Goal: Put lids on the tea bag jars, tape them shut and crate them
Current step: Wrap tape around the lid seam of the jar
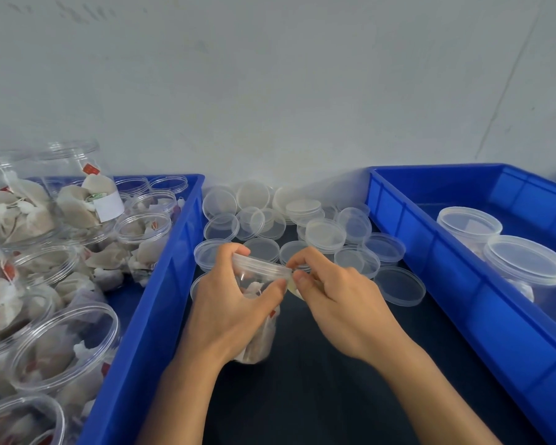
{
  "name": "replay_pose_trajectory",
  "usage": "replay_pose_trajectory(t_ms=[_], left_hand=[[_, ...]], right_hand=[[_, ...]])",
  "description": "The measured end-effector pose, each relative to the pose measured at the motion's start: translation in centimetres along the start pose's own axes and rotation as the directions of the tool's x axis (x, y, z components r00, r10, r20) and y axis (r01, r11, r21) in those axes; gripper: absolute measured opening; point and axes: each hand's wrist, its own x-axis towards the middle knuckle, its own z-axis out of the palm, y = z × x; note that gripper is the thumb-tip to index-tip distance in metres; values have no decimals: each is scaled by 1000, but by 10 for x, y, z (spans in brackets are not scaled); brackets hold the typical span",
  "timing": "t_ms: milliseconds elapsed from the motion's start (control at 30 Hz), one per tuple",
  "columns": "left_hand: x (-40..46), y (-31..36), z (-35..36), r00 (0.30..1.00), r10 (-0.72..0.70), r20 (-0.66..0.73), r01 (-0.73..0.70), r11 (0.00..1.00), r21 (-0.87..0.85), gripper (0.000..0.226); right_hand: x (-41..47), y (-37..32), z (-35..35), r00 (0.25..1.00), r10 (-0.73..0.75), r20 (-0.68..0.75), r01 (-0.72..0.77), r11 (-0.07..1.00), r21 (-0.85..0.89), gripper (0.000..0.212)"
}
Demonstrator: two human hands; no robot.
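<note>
The left hand (235, 303) grips a lidded tea bag jar (259, 303) over the dark bench (318, 396), between two blue crates; the right hand (337, 303) pinches tape (294, 292) at its rim.

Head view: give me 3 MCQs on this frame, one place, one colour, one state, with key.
1. Where do the loose lids lie?
A. between the two crates
B. inside the right crate
C. on the floor

2. What colour are the crates?
A. green
B. blue
C. grey

3. The jar in the hands is
A. empty
B. lidded, holding tea bags
C. lying on its side, open

Key:
1 A, the pile sits on the dark table.
2 B, both crates are blue.
3 B, the left hand grips it while the right hand pinches at its rim.
</note>
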Motion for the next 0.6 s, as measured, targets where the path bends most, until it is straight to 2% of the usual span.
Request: replay_pose_trajectory(t_ms=[433,600], left_hand=[[2,-1,-4,990,-2,142,28,984,-178,71],[2,1,-5,991,-43,123,58,991,-121,81]], right_hand=[[-8,5,-1,999,0,42,-2,1000,29,13],[-8,2,2,999,-16,41,17,1000,-19,15]])
